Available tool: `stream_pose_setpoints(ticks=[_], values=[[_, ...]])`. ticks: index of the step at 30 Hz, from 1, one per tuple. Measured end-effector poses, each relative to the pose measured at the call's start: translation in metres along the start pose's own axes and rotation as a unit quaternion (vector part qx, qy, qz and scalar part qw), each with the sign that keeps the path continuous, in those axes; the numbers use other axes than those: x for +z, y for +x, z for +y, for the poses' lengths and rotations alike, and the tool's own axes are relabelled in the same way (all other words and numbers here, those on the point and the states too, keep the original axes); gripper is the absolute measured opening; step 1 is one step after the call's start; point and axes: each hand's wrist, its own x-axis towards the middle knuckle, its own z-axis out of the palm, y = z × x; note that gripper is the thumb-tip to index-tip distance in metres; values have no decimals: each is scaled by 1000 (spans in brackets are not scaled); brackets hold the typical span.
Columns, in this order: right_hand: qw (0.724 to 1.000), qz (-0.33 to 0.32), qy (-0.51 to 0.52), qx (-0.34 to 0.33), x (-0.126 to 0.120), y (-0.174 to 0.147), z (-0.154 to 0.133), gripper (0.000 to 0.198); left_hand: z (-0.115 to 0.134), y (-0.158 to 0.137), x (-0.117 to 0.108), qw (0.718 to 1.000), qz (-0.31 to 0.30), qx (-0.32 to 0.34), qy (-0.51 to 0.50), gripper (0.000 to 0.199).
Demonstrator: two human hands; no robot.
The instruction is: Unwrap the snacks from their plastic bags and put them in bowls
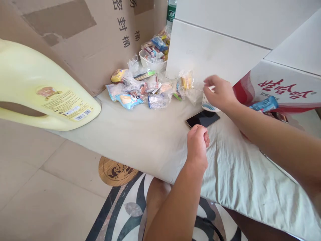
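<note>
Right hand (220,91) is half-curled over the paper cup (206,103), directly below its grip; a light, level touch should avoid denting or tipping it. Left hand (197,142) is balled up, phone (203,117) just beyond it. Can't tell whether right grip has hold, or left fist's and cup's contents.

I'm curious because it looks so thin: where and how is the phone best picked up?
Probably pinch the phone across its narrower width, from above: it lies flat on the cloth, dark face up, slim, with straight sides. The left hand partly hides its near edge.
</note>
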Motion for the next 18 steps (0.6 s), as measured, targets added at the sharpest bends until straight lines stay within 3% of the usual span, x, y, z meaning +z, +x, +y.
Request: stream_pose_setpoints(ticks=[2,5,7,10,13,15,18], values=[[1000,9,-1,-7,20,37,-16,27,-2,1,1,1000,9,2,-3,16],[994,-77,-20,80,49,92,-12,10,-2,3,2,1000,12,-16,-9,16],[991,-106,6,77,63,111,5,31,2,4,0,1000,15,-22,-12,16],[993,-98,45,47,71,112,39,38,8,3,-4,1000,18,-10,-20,16],[993,-59,74,74,68,104,61,35,11,1,-7,1000,7,4,-20,15],[990,-38,88,106,67,106,63,42,9,0,-8,1000,0,5,-15,16],[978,-69,138,137,75,118,49,42,4,0,-6,1000,-3,2,-7,16]])
